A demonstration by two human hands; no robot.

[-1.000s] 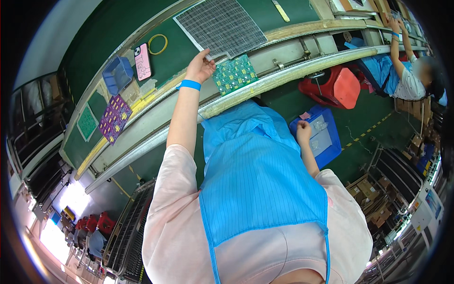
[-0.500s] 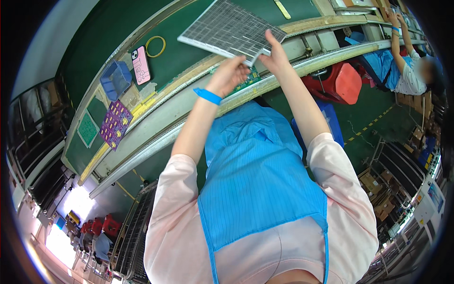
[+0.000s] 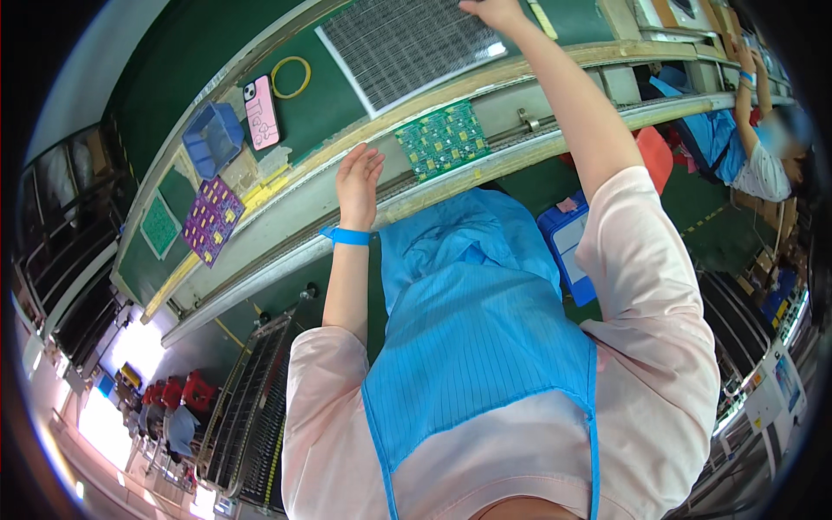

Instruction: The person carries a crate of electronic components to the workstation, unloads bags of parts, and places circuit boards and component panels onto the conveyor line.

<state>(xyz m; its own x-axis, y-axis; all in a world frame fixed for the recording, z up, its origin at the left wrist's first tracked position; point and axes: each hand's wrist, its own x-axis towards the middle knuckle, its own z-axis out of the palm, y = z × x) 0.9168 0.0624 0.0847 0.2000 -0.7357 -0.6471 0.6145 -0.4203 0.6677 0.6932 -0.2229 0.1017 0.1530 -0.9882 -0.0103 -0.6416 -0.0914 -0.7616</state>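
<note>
The grey gridded tray (image 3: 414, 39) lies flat on the green bench top (image 3: 165, 65) just beyond the conveyor rail (image 3: 485, 91), and the right hand (image 3: 492, 10) rests on the tray's far right edge; whether its fingers pinch that edge or only press on it cannot be told, since the picture's rim cuts them off. The right arm stretches out nearly straight across the conveyor rail to reach it. The left hand (image 3: 358, 178) hangs over the near side of the conveyor rail, well apart from the tray, palm up, fingers loosely spread and holding nothing, a blue wristband (image 3: 347, 236) at the wrist. The green circuit board panel (image 3: 442, 139) sits on the conveyor rail just right of the left hand, between it and the tray. The tray is a pale rectangle covered in a fine mesh of small cells, with a glare spot near its right end.
</note>
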